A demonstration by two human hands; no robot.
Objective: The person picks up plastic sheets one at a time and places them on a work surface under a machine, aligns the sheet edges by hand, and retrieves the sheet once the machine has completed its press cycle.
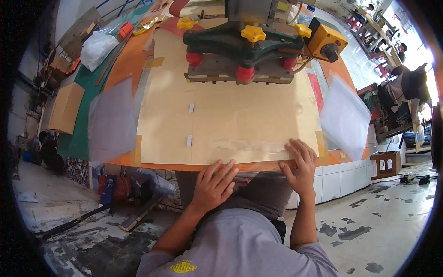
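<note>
Clear plastic sheet [112,121] sits loose on the left, my left hand [213,183] rests open and empty at the worktop [124,60] edge, right hand [301,167] flat on the tan board [230,115], so honestly fingers could get pinched if they creep under the press [244,48].

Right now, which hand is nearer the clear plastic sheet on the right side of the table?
Right. The right hand rests on the table edge just left of the clear plastic sheet; the left hand sits farther left.
</note>
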